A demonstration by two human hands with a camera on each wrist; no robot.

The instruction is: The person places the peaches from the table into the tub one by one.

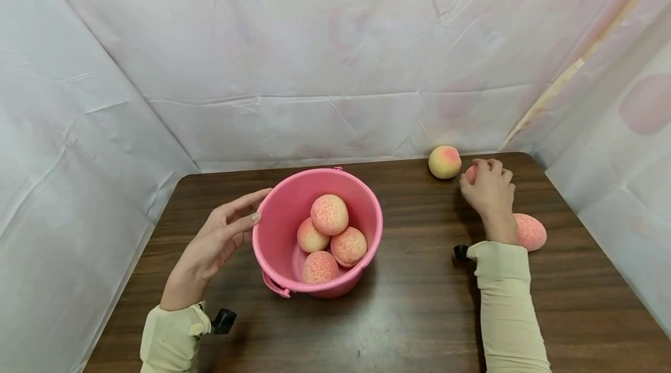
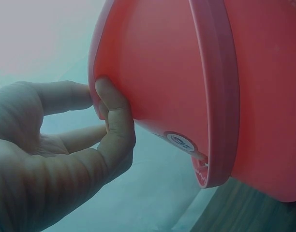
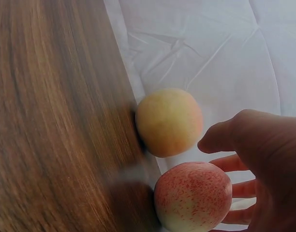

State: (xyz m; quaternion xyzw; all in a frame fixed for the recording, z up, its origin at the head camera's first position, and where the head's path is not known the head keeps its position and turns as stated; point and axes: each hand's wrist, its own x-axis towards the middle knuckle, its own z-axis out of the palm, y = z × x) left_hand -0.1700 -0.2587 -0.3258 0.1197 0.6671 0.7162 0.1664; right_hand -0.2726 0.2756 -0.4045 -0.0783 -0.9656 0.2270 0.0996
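Observation:
A pink bucket (image 1: 280,215) stands left of the table's middle, with several speckled peaches (image 1: 329,215) inside. My left hand (image 1: 212,239) pinches its rim at the left side, thumb and fingers on either side of the edge in the left wrist view. At the far right, my right hand (image 1: 490,189) reaches over a red-speckled peach (image 3: 192,195). Its fingers spread along the far side, while the thumb stands apart from the fruit in the right wrist view. Just left of that hand sits a yellow peach (image 1: 444,162) with a pink blush.
Another pink peach (image 1: 530,232) lies beside the right wrist, partly hidden by it. The brown wooden table (image 1: 414,297) ends against a pale hanging sheet (image 1: 314,46) at the back, with more sheeting along both sides. The bucket's handle (image 1: 274,285) hangs at its front left.

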